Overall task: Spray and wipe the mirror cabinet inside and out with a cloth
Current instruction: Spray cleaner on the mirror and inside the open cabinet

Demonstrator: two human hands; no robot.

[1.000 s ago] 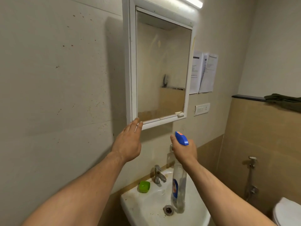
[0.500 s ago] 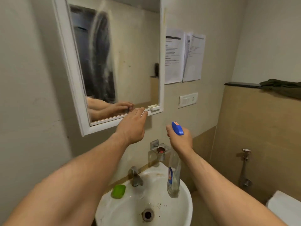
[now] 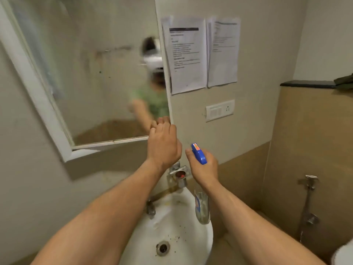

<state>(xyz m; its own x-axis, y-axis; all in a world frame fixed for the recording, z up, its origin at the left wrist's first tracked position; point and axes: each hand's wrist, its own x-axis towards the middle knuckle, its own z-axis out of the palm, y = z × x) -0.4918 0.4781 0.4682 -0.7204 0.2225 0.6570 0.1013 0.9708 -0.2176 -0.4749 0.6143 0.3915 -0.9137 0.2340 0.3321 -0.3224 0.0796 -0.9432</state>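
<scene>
The white-framed mirror cabinet [image 3: 38, 104] hangs on the left wall, and its mirror door [image 3: 95, 83] stands swung out from the frame. My left hand [image 3: 164, 144] grips the door's lower right corner, fingers curled over the edge. My right hand [image 3: 203, 169] holds a clear spray bottle [image 3: 200, 207] with a blue trigger head [image 3: 198, 153], hanging over the basin just right of the left hand. No cloth is in view.
A white wash basin [image 3: 191, 238] with a tap [image 3: 150, 207] sits below the cabinet. Two paper notices [image 3: 202, 52] and a switch plate [image 3: 219, 110] are on the wall to the right. A dark ledge [image 3: 307, 84] and a jet spray [image 3: 310, 197] are at far right.
My left hand slid along the bottom edge to the door's right corner and the mirror door has swung outward. The view moved closer and lower. The right hand still holds the bottle.
</scene>
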